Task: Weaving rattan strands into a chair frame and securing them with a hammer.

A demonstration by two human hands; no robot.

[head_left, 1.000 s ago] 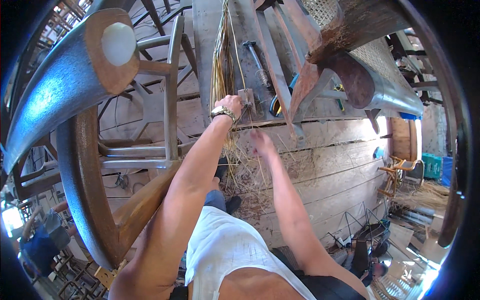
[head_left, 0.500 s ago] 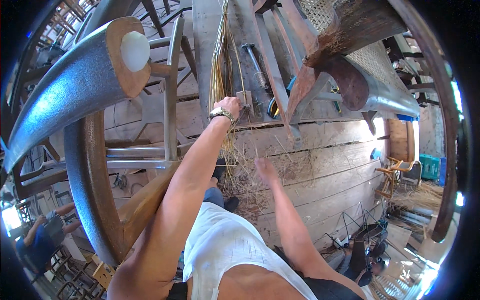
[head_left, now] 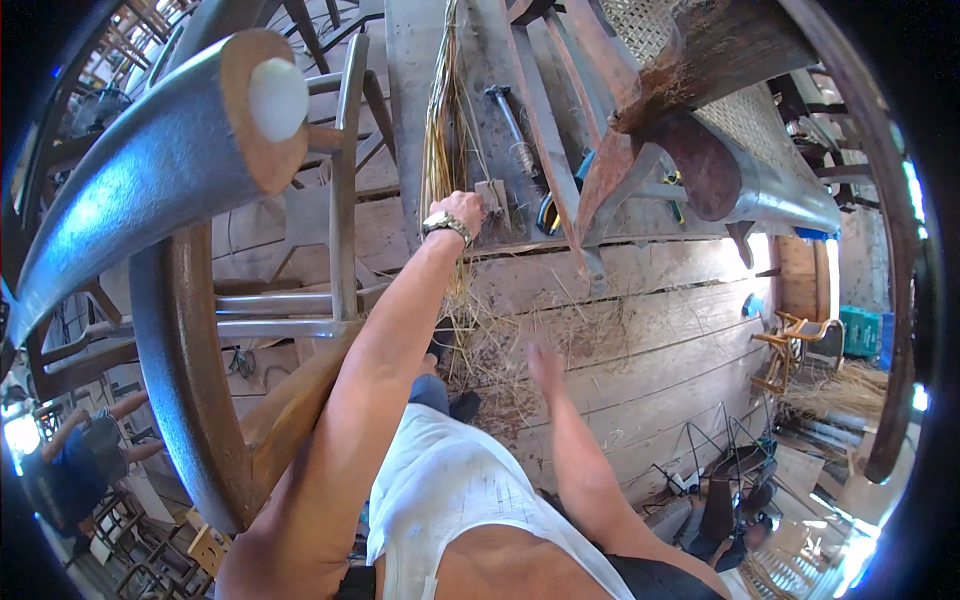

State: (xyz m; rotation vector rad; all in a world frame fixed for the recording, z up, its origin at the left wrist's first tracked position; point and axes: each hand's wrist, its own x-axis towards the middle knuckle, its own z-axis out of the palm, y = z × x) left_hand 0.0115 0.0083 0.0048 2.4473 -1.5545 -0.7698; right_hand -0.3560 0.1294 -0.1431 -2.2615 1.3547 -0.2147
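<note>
- The left hand [head_left: 462, 208] reaches up to the counter [head_left: 420, 70]. Its grip is closed on a bundle of long yellow straw [head_left: 440, 130].
- The straw lies along the counter and hangs down over its edge, below the hand.
- A wristwatch [head_left: 445, 224] sits on the left wrist.
- The right hand [head_left: 543, 362] is lower down, in front of the plank wall [head_left: 650, 320]. It is blurry, so I cannot tell its grip.
- A hammer [head_left: 508, 120] lies on the counter, near the straw.
- A wooden chair [head_left: 200, 300] stands to the left.
</note>
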